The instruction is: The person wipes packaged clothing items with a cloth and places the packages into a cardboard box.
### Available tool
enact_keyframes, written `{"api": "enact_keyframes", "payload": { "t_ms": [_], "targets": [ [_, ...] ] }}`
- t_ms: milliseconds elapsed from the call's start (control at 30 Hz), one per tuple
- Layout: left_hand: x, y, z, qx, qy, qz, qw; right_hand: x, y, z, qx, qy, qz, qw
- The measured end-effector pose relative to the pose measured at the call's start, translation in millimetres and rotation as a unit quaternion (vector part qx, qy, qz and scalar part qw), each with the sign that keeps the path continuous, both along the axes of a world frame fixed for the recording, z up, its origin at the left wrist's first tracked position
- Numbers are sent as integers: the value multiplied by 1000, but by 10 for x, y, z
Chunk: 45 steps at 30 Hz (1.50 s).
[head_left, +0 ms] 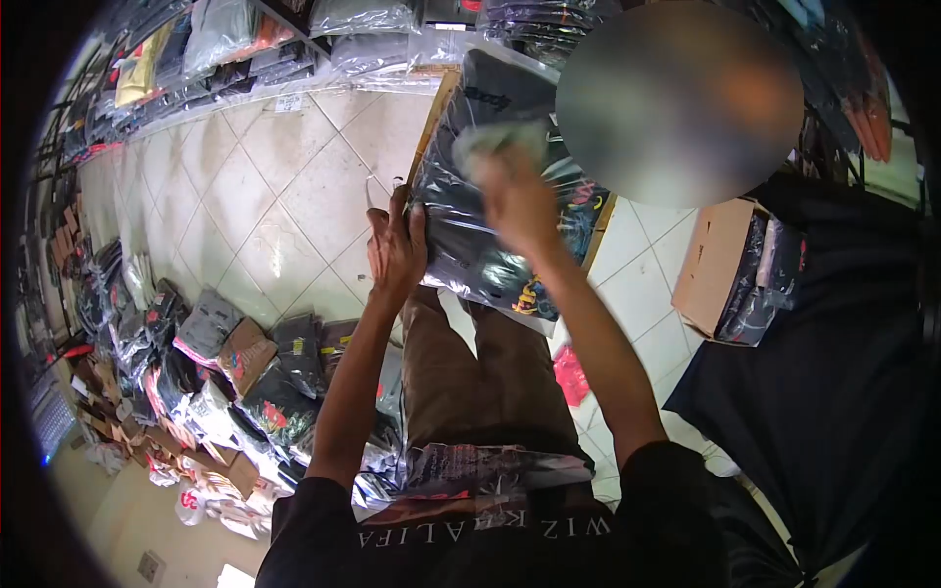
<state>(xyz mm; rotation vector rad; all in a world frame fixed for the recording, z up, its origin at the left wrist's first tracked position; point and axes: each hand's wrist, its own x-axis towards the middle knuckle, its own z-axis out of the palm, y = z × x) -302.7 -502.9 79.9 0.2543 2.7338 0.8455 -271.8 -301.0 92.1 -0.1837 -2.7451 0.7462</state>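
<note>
Black folded garments in clear plastic (461, 230) lie in front of me on a cardboard-edged box or board (432, 122). My left hand (397, 240) is at the left edge of the plastic, fingers bent, with what looks like a thin curved item, perhaps scissor handles, at its fingertips. Over the middle of the garments, my right hand (517, 201) is blurred by motion, closed on a pale greenish crumpled cloth or wad (498, 142). Coloured prints show through the plastic at the right and lower edges.
An open cardboard box (714, 267) with bagged garments stands on the tiled floor (265, 211) at the right, beside a person in dark clothing (833, 363). Bagged clothes (211, 323) pile up at the left. Shelves of packed garments (368, 54) line the far side.
</note>
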Motion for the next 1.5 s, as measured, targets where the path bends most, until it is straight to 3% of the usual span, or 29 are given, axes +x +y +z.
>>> {"api": "enact_keyframes", "payload": {
  "t_ms": [33, 100, 167, 267, 333, 400, 500, 567, 600, 633, 667, 700, 733, 800, 867, 900, 967, 1033, 1067, 1100, 1133, 1167, 1200, 1233, 1267, 1300, 1333, 1400, 1500],
  "targets": [
    [-14, 18, -45, 24, 20, 3, 1000, 206, -232, 218, 19, -132, 87, 987],
    [26, -52, -152, 38, 42, -12, 998, 457, -401, 239, 47, -42, 201, 978],
    [41, -126, -195, 93, 46, 0, 995, 475, -334, 319, 64, -39, 305, 949],
    [64, -124, -239, 94, 66, 36, 993, 389, -289, 394, 86, -81, 499, 858],
    [79, -120, -216, 138, 95, 43, 985, 324, -287, 388, 142, -86, 529, 832],
    [89, -181, -389, 172, 101, 53, 978, 175, -260, 207, 139, 9, 616, 776],
    [132, -248, -547, 184, 164, 3, 969, -154, -145, 74, 159, 90, 581, 793],
    [118, -103, -312, 187, 122, 69, 972, -627, 208, -80, 124, 1, 466, 876],
    [113, -110, -321, 180, 122, 71, 973, -930, 427, 335, 93, -194, 295, 931],
    [123, -106, -319, 174, 126, 75, 974, -1200, 902, 109, 146, 51, 310, 938],
    [124, -93, -318, 169, 130, 80, 974, -1420, 1068, 330, 138, -197, 25, 970],
    [135, -90, -328, 177, 135, 86, 971, -1538, 1721, -72, 284, -43, 71, 955],
    [150, -76, -324, 171, 130, 97, 972, -1495, 1935, 94, 223, -80, 11, 971],
    [150, -50, -324, 177, 128, 108, 970, -1350, 1689, 354, 187, 46, -68, 979],
    [145, -39, -329, 170, 121, 113, 971, -1118, 1056, 455, 5, 82, 99, 992],
    [148, -51, -330, 157, 112, 114, 975, -940, 619, 544, 82, 55, 160, 982],
    [157, -159, -509, 176, 157, 57, 970, -563, -51, 280, -29, -26, 414, 909],
    [181, -209, -536, 185, 144, 50, 971, -377, -302, 53, 230, 144, 546, 792],
    [170, -160, -457, 217, 141, 67, 964, -444, -182, 18, 163, 95, 528, 828],
    [163, -223, -551, 170, 129, 51, 976, -578, -9, -19, 97, 47, 507, 855],
    [118, -156, -444, 162, 124, 69, 976, -710, 172, -124, 53, 73, 378, 921],
    [126, -91, -328, 153, 115, 90, 977, -954, 438, 49, 25, -148, 295, 944],
    [126, -91, -324, 155, 112, 90, 977, -1103, 774, -136, 118, 29, 273, 954],
    [132, -101, -331, 155, 113, 89, 977, -1239, 1032, -74, 167, 74, 211, 960],
    [143, -104, -340, 153, 113, 94, 977, -1317, 1325, -101, 255, 50, 127, 957],
    [139, -88, -336, 153, 114, 98, 977, -1403, 1724, -461, 247, 10, 11, 969],
    [132, -77, -314, 155, 117, 95, 976, -1259, 1911, -259, 273, -44, 28, 961],
    [149, -90, -238, 82, 108, 97, 986, -928, 1998, -13, 190, -57, -63, 978],
    [21, -135, -40, 0, 284, -20, 959, -246, 1800, 340, 157, -7, -81, 984]
  ]
}}
